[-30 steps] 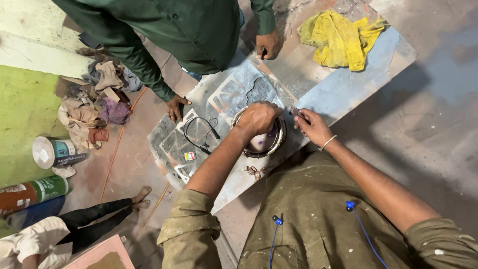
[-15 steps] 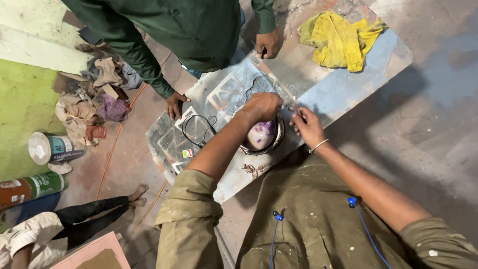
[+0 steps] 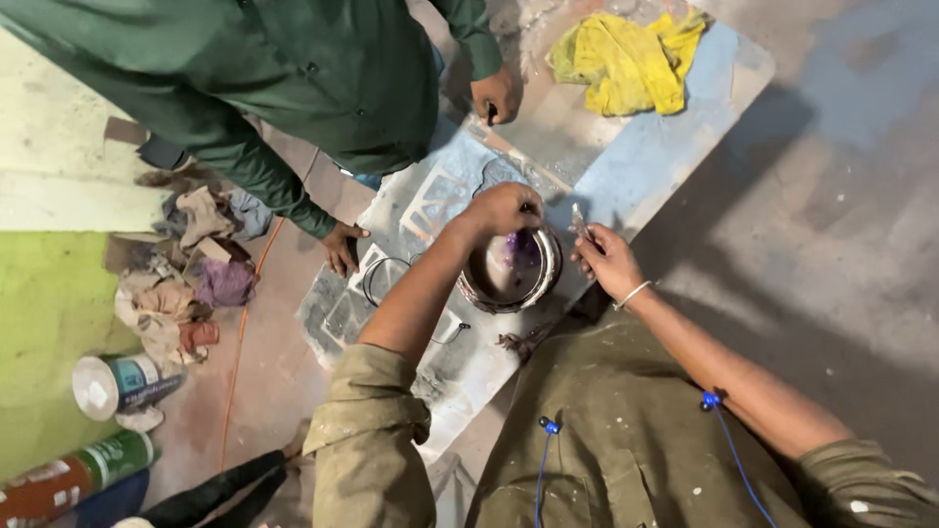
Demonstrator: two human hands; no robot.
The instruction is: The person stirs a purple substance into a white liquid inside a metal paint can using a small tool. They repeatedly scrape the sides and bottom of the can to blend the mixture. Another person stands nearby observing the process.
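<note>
Nearest the camera, two olive sleeves spattered with pale flecks are seen, with a blue cord hanging over the chest between them. From the left sleeve a bare forearm is stretched to the left hand, which is curled over the far rim of a round metal tin; its fingers are bent tightly together above the tin's mouth, though what is pinched between them cannot be made out. Purple and whitish paint is seen inside the tin, which is set on the near edge of a pale blue, paint-smeared board. Just to the right of the tin, apart from it, the right hand is held with a thin bangle on the wrist; its fingers are closed narrowly on a small flat blade-like tool that points up and away. A black wire loop is laid on the board to the left of the tin. Farther off, another person in a dark green shirt is leaning on the board with both hands. At the far end of the board a crumpled yellow cloth is spread. Off to the left, rags and paint cans are scattered on the floor.
</note>
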